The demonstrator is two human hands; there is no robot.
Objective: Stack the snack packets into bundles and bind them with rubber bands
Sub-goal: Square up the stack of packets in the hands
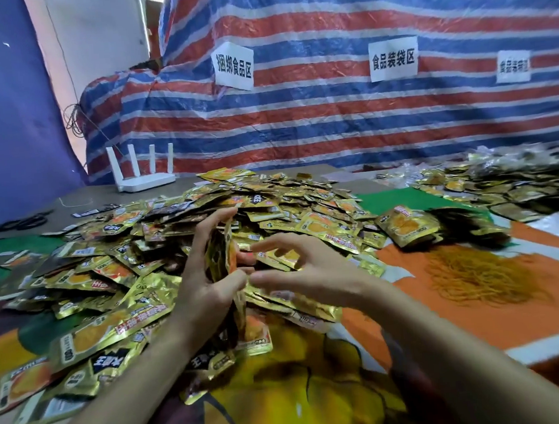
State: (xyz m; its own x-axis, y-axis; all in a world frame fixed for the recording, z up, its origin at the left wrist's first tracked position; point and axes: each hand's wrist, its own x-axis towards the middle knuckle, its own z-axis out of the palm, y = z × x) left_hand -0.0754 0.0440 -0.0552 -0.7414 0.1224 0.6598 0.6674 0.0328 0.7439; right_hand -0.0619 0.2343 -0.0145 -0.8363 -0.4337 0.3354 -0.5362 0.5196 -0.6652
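A big heap of gold and orange snack packets [179, 241] covers the table in front of me. My left hand [206, 279] grips a small upright stack of packets [223, 260], fingers curled round its far side and thumb on the near side. My right hand [300, 274] hovers just right of the stack, its fingers spread and slightly bent, holding nothing that I can see. A pile of orange rubber bands [479, 275] lies on the cloth to the right. One bundled stack of packets [407, 226] rests beyond the rubber bands.
A white router [145, 176] with upright antennas stands at the back left, beside black scissors [23, 221]. More packets [505, 182] are heaped at the far right. A striped tarpaulin [330, 112] with paper signs closes off the back. The colourful cloth [416, 328] covers the table.
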